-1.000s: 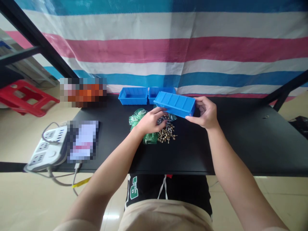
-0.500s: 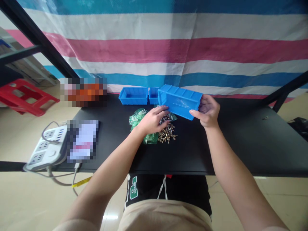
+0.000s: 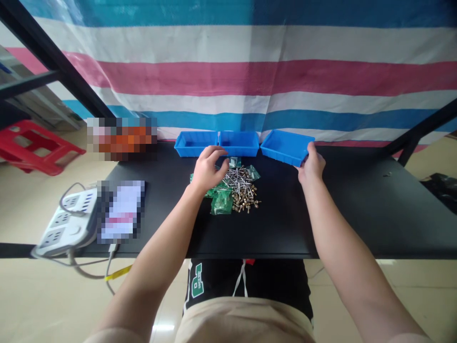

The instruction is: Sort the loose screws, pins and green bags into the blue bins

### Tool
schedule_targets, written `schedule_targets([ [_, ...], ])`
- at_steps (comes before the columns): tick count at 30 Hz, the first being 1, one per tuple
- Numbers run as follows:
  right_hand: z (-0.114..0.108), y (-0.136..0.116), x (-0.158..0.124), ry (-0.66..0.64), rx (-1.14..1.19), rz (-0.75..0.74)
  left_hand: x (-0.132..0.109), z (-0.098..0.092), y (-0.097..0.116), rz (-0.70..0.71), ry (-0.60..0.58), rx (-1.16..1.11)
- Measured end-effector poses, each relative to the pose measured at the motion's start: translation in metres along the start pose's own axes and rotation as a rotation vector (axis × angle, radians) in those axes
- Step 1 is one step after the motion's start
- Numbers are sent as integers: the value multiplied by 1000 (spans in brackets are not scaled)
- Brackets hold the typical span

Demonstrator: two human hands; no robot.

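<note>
My right hand (image 3: 312,163) grips the right end of a blue plastic bin (image 3: 287,143), which is tilted and stands to the right of two others. The left bin (image 3: 196,148) and the middle bin (image 3: 238,147) sit side by side at the back of the table. Over the left part of a pile, my left hand (image 3: 210,167) is open with fingers curved and nothing in it. Beneath and beside it lie green plastic packets (image 3: 222,202), long silvery screws (image 3: 238,177) and brass-coloured screw-like pieces (image 3: 245,200).
A white power strip (image 3: 67,219) with cables and a blurred flat object (image 3: 120,209) lie on the black table (image 3: 364,209) at left. A blurred orange item (image 3: 124,140) is at back left. Beyond stands a red stool (image 3: 39,145); a striped sheet (image 3: 228,76) hangs behind.
The right bin has swung from tipped over the pile to nearly upright, farther back and right, exposing the middle bin. My left hand has let go of its edge and moved left.
</note>
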State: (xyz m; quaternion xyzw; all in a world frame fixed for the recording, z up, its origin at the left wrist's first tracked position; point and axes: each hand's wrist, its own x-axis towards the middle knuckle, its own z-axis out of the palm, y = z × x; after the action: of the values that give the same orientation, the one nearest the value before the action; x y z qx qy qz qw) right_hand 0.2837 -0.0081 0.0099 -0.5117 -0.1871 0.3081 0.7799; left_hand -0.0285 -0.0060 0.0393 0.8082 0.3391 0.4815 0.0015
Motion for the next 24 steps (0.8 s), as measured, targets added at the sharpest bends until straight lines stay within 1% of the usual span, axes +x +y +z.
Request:
schedule_targets([
  [4, -1, 0, 3, 44, -39, 137, 0, 0, -2, -14, -3, 5],
  [7, -4, 1, 8, 17, -66, 160, 0, 0, -3, -30, -16, 17],
  [10, -9, 6, 14, -9, -126, 82, 0, 0, -5, -61, -25, 36],
  [14, -15, 16, 21, 8, -343, -141, 0, 0, -9, -93, -26, 55],
  [16, -17, 22, 23, 5, -412, -216, 0, 0, -11, -114, -30, 64],
  [21, -20, 31, 27, -54, -483, -281, -1, -1, -17, -160, -42, 77],
  [24, -22, 35, 31, -45, -583, -311, -2, -1, -19, -173, -47, 84],
])
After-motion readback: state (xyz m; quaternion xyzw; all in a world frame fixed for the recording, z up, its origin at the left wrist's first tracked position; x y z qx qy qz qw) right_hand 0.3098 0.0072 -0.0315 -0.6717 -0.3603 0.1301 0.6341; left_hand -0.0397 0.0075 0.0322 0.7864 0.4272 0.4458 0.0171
